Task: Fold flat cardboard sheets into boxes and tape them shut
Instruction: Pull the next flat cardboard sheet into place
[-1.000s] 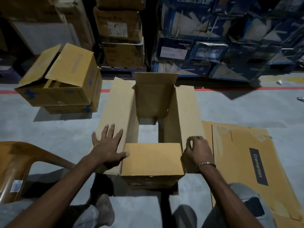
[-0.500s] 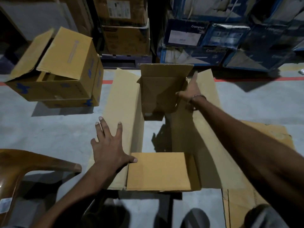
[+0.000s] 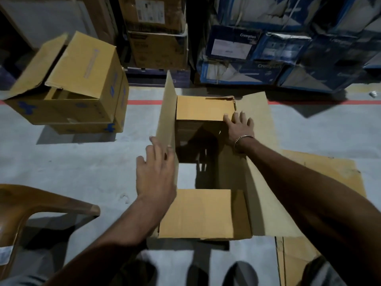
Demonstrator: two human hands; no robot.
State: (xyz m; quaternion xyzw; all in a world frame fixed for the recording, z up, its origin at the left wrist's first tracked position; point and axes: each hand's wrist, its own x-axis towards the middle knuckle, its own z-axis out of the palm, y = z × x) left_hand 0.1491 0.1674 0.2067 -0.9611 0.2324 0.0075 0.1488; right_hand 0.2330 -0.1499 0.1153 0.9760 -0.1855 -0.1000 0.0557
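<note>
An open brown cardboard box [image 3: 198, 213] stands on the grey floor in front of me, its bottom still open to the floor. The near small flap lies folded inward. My right hand [image 3: 237, 125], with a bracelet on the wrist, presses the far small flap [image 3: 200, 108] down and inward with straight fingers. The long left flap [image 3: 167, 124] stands nearly upright, and my left hand [image 3: 155, 170] touches its outer face with spread fingers. The long right flap [image 3: 259, 129] lies spread outward.
A flat cardboard sheet [image 3: 321, 170] lies on the floor to the right, under my arm. Two stacked brown boxes [image 3: 82, 83] stand at the left. Blue cartons [image 3: 268, 48] and brown cartons [image 3: 156, 34] are stacked at the back. A brown plastic chair [image 3: 31, 205] is at the near left.
My right hand pushed the far small flap from upright down into the box. My left hand raised the long left flap from flat to nearly upright.
</note>
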